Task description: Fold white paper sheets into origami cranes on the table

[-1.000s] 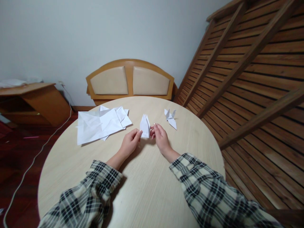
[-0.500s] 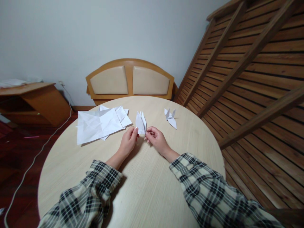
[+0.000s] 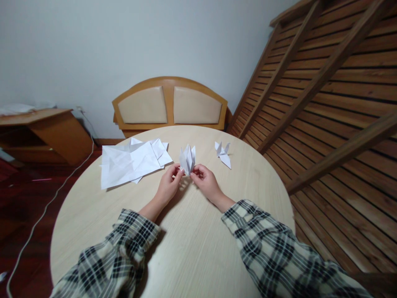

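Observation:
A small piece of folded white paper (image 3: 187,158) stands upright between my hands, its pointed flaps facing up and fanned apart. My left hand (image 3: 169,182) pinches its lower left side between thumb and fingers. At the lower right edge, my right hand (image 3: 205,182) grips it the same way, with the fingers curled under. The paper's bottom is partly covered by my fingertips. Off to the right, apart from both hands, a finished-looking white paper crane (image 3: 223,155) rests on the table.
Creased white paper sheets (image 3: 128,163) lie overlapping on the left of the round wooden table (image 3: 198,248). Behind it stands a padded headboard (image 3: 169,103). Wooden slats (image 3: 335,99) lean on the right. A low cabinet (image 3: 46,134) and a white cable (image 3: 56,192) are at left.
The folded paper has turned and its flaps have spread open, where before they lay flatter together. My left fingers have shifted slightly on it; the crane and sheets stay put.

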`<state>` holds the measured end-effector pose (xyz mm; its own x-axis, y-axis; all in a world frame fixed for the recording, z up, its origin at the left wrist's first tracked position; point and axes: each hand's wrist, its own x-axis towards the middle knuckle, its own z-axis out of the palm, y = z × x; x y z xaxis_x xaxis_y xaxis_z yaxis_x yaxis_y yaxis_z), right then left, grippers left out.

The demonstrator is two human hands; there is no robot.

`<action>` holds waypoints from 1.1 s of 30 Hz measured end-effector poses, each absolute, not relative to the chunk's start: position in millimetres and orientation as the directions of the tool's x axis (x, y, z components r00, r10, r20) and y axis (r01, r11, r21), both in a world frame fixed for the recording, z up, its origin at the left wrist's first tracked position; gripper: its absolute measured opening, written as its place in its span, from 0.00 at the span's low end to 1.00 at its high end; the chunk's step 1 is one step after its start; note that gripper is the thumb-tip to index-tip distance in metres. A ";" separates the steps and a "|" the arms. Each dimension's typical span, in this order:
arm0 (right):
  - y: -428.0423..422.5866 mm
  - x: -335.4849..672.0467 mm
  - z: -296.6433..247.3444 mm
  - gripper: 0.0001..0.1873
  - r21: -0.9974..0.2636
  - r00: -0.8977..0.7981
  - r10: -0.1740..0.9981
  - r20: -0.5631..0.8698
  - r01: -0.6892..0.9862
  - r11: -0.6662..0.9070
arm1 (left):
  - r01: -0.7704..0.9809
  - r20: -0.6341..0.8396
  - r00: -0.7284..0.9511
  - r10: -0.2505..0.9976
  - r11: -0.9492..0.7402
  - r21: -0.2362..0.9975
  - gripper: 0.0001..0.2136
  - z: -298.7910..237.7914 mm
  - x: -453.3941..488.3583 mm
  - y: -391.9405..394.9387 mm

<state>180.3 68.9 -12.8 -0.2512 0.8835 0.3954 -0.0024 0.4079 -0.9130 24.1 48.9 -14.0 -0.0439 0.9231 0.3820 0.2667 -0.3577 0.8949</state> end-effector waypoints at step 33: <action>66.3 182.2 -15.5 0.04 -0.831 -0.267 0.847 0.459 0.208 0.516 | 0.313 0.446 -0.122 0.887 -0.392 0.865 0.08 -11.8 19.1 50.7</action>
<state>182.2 66.3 -15.5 -0.2669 0.8474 0.4590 0.2080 0.5158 -0.8311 19.1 50.7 -11.8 -0.1220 0.8869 0.4456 0.3131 -0.3916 0.8652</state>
